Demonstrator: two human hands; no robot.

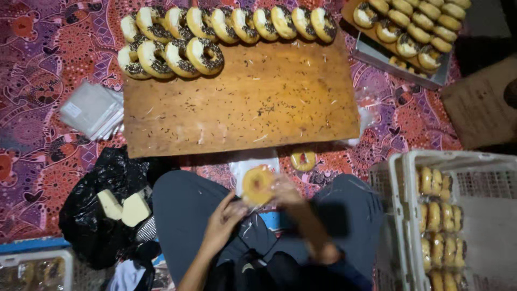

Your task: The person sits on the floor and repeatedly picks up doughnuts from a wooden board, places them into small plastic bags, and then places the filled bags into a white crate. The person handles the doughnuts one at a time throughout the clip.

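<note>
Over my lap, both hands hold one doughnut point(258, 185), seen from its plain golden side and seemingly inside a clear wrapper. My left hand point(225, 218) grips it from the lower left, my right hand point(287, 192) from the right. Just beyond it lies a clear plastic bag point(253, 159) on the patterned cloth. A wooden board point(242, 102) lies in front of me, with two rows of chocolate-sprinkled doughnuts point(226, 24) along its far edge.
A white plastic crate point(409, 215) at right holds wrapped doughnuts. A metal tray point(377, 54) with more doughnuts sits at top right. A stack of clear bags point(92, 109) lies left of the board. A black bag point(97, 215) with pale blocks is at lower left. A roll of tape point(303, 160) lies near the board.
</note>
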